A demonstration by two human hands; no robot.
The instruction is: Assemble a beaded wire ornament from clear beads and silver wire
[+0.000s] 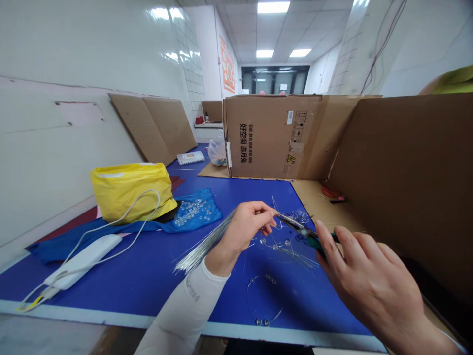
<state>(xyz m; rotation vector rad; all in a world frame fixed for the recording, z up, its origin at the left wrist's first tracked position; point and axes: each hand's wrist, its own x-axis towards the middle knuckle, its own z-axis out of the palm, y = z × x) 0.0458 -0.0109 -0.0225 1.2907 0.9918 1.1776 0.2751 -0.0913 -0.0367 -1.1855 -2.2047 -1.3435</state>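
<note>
My left hand (246,227) pinches a thin wire (274,202) between thumb and forefinger, over the middle of the blue table. From the right, my right hand (364,276) grips the dark green handles of a pair of pliers (295,225). The pliers' jaws reach the wire at my left fingertips; whether they are closed on it I cannot tell. Below the hands lies a wire ring (248,298) with clear beads (262,322) on it. A bundle of straight wires (207,249) lies under my left wrist. More beads and wire pieces (295,257) lie beneath the pliers.
Loose clear beads (194,209) lie on a blue cloth (212,197) beside a yellow bag (131,192). A white power strip (84,261) with its cable lies at the left. Cardboard boxes (273,138) wall off the back and right. A clear plastic bag (217,148) stands behind.
</note>
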